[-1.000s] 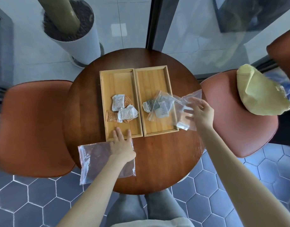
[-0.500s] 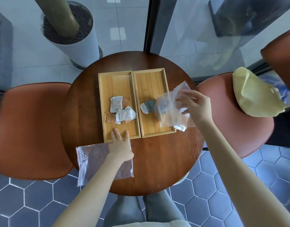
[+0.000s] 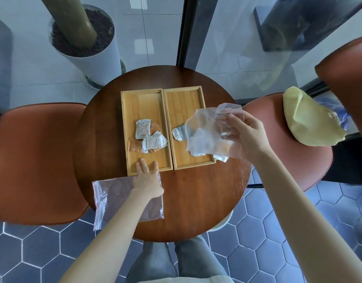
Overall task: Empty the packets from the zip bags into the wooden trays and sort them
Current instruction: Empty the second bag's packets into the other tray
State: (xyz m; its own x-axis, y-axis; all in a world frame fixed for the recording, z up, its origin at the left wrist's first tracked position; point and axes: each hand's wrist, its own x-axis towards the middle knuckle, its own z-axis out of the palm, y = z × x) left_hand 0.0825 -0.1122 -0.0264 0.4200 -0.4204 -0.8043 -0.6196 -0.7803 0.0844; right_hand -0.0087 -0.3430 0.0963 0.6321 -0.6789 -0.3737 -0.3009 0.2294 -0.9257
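Note:
Two wooden trays lie side by side on a round wooden table (image 3: 196,201). The left tray (image 3: 143,105) holds a few white and orange packets (image 3: 148,137). Over the right tray (image 3: 182,103) my right hand (image 3: 245,135) holds a clear zip bag (image 3: 208,131) lifted above its near right part; white packets show under and through it, one dark-printed packet (image 3: 179,132) lies beside it. My left hand (image 3: 148,178) rests flat on a second, empty zip bag (image 3: 118,201) at the table's near left edge, fingertips on the left tray's rim.
Brown padded chairs stand left (image 3: 37,160) and right (image 3: 298,160) of the table; the right one carries a yellow bag (image 3: 311,121). A white planter (image 3: 84,43) stands behind the table by a glass wall. My knees are under the table's near edge.
My right hand has raised the zip bag off the right tray and drawn it right; packets now lie in the tray under it. My left hand has stayed put.

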